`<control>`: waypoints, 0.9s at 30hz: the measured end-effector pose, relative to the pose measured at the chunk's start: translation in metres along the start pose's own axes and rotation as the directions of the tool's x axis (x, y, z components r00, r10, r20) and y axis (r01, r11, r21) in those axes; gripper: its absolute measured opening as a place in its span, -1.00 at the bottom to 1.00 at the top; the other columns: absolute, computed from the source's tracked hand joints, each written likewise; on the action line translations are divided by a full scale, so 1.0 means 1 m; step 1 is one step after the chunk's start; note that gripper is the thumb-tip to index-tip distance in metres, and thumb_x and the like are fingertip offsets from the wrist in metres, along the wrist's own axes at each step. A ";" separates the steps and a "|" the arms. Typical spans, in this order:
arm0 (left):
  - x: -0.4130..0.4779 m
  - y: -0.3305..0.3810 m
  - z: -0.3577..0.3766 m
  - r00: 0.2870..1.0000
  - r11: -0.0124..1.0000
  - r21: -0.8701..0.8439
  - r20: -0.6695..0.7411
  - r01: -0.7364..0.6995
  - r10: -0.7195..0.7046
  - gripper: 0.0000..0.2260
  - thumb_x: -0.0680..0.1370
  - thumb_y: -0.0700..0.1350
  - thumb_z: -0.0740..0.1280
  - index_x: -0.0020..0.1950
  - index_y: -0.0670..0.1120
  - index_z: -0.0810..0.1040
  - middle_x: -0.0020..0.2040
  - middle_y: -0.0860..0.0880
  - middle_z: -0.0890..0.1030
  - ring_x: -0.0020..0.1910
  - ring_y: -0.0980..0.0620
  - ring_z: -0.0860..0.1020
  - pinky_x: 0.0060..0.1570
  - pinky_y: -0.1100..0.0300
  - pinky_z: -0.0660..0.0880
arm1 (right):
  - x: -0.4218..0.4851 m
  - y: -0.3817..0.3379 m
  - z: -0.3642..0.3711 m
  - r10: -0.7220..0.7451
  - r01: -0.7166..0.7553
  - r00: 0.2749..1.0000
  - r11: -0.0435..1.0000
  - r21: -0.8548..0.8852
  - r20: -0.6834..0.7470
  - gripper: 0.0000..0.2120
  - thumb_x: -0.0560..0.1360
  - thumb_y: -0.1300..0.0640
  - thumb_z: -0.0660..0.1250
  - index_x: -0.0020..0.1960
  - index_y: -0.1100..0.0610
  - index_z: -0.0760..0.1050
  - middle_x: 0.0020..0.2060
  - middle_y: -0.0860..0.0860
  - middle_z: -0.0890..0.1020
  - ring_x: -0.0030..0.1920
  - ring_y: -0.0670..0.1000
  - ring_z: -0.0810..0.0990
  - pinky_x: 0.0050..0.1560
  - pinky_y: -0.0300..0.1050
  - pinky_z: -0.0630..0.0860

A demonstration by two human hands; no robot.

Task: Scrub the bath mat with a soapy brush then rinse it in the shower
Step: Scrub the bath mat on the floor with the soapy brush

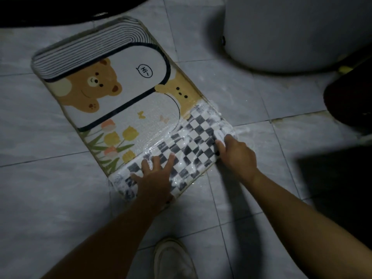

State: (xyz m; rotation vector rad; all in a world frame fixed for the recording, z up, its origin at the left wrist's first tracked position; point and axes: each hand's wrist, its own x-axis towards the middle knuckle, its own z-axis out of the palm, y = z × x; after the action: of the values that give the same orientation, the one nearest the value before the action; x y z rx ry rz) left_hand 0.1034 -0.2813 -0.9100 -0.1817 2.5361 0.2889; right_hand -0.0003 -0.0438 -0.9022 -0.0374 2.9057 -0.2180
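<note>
- My left hand (155,178) lies flat on the bath mat (124,93), fingers straight and spread wide, palm pressing the black-and-white checkered strip at the mat's near end. It holds nothing.
- My right hand (237,156) sits just to the right of the left one, at the mat's near right corner. Its fingers are curled down against the checkered edge. A small dark bit shows under the fingertips, but I cannot tell what the hand has hold of, if anything.
- The mat lies flat on the tiled floor (40,188) and stretches away from both hands, up and to the left. The bear print and the striped end are farthest from them.
- White foam (209,115) covers the checkered strip between and beyond my hands. It spills onto the tiles just past the right hand.
- A large white rounded fixture (291,33) stands well beyond the right hand.
- A dark object (348,101) sits off to the right hand's outer side.
- A pale shoe (173,258) rests on the floor nearer me than both hands, between my forearms.
</note>
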 end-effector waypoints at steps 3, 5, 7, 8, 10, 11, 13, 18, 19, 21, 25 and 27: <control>0.001 0.003 -0.001 1.000 1.000 0.006 0.000 0.007 -0.007 0.09 0.48 0.09 0.53 0.59 0.24 -0.34 0.61 -0.20 0.01 0.57 -0.39 0.02 0.35 -0.57 0.19 | -0.020 -0.019 0.005 -0.065 0.063 0.997 0.996 0.069 0.032 -0.69 0.71 -0.25 -0.02 0.06 -0.07 0.34 -0.28 -0.07 0.56 -0.30 -0.05 0.59 -0.19 -0.02 0.63; 0.001 0.004 -0.002 1.000 1.000 -0.005 -0.006 0.007 -0.007 0.09 0.48 0.09 0.54 0.60 0.24 -0.33 0.61 -0.20 0.00 0.57 -0.39 0.00 0.35 -0.57 0.17 | -0.048 -0.032 0.007 -0.290 0.282 0.951 0.956 0.087 0.107 -0.70 0.69 -0.26 -0.03 0.12 -0.10 0.34 -0.21 -0.04 0.60 -0.27 -0.04 0.61 -0.18 -0.02 0.64; 0.001 0.002 -0.002 1.000 1.000 -0.023 0.005 0.005 -0.005 0.09 0.47 0.06 0.54 0.60 0.24 -0.31 0.61 -0.19 -0.03 0.58 -0.40 -0.03 0.37 -0.57 0.12 | -0.051 -0.032 0.005 -0.433 0.428 0.892 0.901 0.065 0.131 -0.70 0.69 -0.27 -0.03 0.15 -0.11 0.35 -0.18 -0.05 0.60 -0.26 -0.06 0.59 -0.20 -0.08 0.60; 0.000 0.002 0.000 1.000 1.000 -0.025 0.015 0.001 -0.001 0.09 0.48 0.05 0.54 0.60 0.24 -0.32 0.62 -0.19 -0.04 0.58 -0.40 -0.04 0.37 -0.57 0.11 | -0.039 -0.027 0.005 -0.426 0.426 0.897 0.904 0.030 0.117 -0.69 0.69 -0.27 -0.03 0.13 -0.10 0.36 -0.21 -0.07 0.58 -0.28 -0.07 0.57 -0.22 -0.10 0.56; 0.000 0.001 0.001 1.000 1.000 -0.022 0.016 -0.005 0.006 0.09 0.49 0.04 0.54 0.60 0.23 -0.33 0.62 -0.20 -0.05 0.58 -0.40 -0.05 0.37 -0.58 0.12 | 0.000 -0.013 -0.001 -0.236 0.239 0.968 0.971 -0.024 0.088 -0.65 0.69 -0.29 -0.02 0.03 -0.07 0.36 -0.23 -0.06 0.57 -0.27 -0.01 0.56 -0.21 -0.07 0.54; -0.001 0.002 0.002 1.000 1.000 -0.019 0.012 -0.003 0.003 0.09 0.49 0.03 0.53 0.60 0.23 -0.33 0.62 -0.20 -0.04 0.58 -0.40 -0.04 0.37 -0.57 0.13 | 0.019 -0.004 -0.005 -0.100 0.102 0.993 0.994 -0.036 0.054 -0.63 0.68 -0.29 -0.02 0.02 -0.05 0.37 -0.20 -0.01 0.60 -0.22 0.05 0.59 -0.17 -0.01 0.57; -0.002 0.003 0.000 1.000 1.000 -0.004 -0.004 -0.005 0.005 0.08 0.50 0.03 0.53 0.60 0.23 -0.34 0.62 -0.20 -0.02 0.58 -0.39 -0.01 0.37 -0.57 0.16 | 0.037 -0.002 -0.002 0.048 -0.048 0.999 0.999 -0.007 -0.012 -0.60 0.68 -0.28 -0.02 0.06 -0.01 0.40 -0.16 0.04 0.63 -0.16 0.11 0.62 -0.13 0.05 0.61; 0.001 0.005 -0.003 1.000 1.000 -0.027 -0.002 0.007 -0.007 0.07 0.50 0.09 0.52 0.60 0.25 -0.33 0.62 -0.18 -0.01 0.58 -0.37 0.00 0.38 -0.54 0.17 | -0.027 -0.044 0.004 -0.337 0.323 0.929 0.940 0.112 0.153 -0.73 0.71 -0.21 0.01 0.09 -0.05 0.33 -0.24 -0.06 0.56 -0.29 -0.04 0.57 -0.20 -0.06 0.60; 0.001 0.006 -0.003 1.000 1.000 -0.028 -0.010 0.005 -0.005 0.07 0.50 0.10 0.52 0.60 0.25 -0.32 0.62 -0.18 -0.01 0.58 -0.37 -0.01 0.38 -0.54 0.16 | -0.027 -0.042 0.001 -0.400 0.392 0.899 0.917 0.081 0.181 -0.73 0.70 -0.22 0.01 0.11 -0.06 0.33 -0.21 -0.07 0.56 -0.28 -0.04 0.56 -0.17 -0.05 0.61; 0.001 0.003 -0.002 1.000 1.000 -0.015 -0.019 0.002 -0.003 0.07 0.49 0.09 0.53 0.60 0.25 -0.31 0.61 -0.18 0.01 0.57 -0.37 0.02 0.37 -0.55 0.18 | -0.002 -0.031 -0.007 -0.434 0.451 0.878 0.891 -0.046 0.203 -0.70 0.69 -0.25 0.03 0.11 -0.05 0.34 -0.21 -0.09 0.53 -0.28 -0.05 0.54 -0.21 -0.12 0.55; 0.003 0.004 0.000 0.999 1.000 -0.005 -0.043 0.014 -0.014 0.03 0.51 0.04 0.51 0.60 0.26 -0.30 0.59 -0.17 0.04 0.57 -0.36 0.04 0.36 -0.55 0.20 | 0.071 -0.010 -0.025 -0.113 0.134 0.986 0.975 -0.180 0.122 -0.65 0.68 -0.27 0.08 0.06 0.01 0.37 -0.20 -0.01 0.56 -0.25 0.02 0.53 -0.29 -0.11 0.42; 0.004 0.003 0.000 0.999 1.000 -0.008 -0.040 0.019 -0.020 0.03 0.52 0.04 0.50 0.59 0.27 -0.31 0.59 -0.16 0.03 0.57 -0.35 0.04 0.37 -0.54 0.20 | 0.076 -0.018 -0.018 -0.018 0.026 0.997 0.994 -0.110 0.070 -0.67 0.67 -0.25 0.10 0.04 0.02 0.36 -0.18 0.01 0.56 -0.24 0.04 0.51 -0.29 -0.09 0.37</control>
State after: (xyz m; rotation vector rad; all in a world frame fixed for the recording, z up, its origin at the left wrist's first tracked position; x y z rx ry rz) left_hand 0.0997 -0.2785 -0.9110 -0.2171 2.5715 0.2904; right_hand -0.0779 -0.0622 -0.8992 -0.0938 2.8468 -0.0574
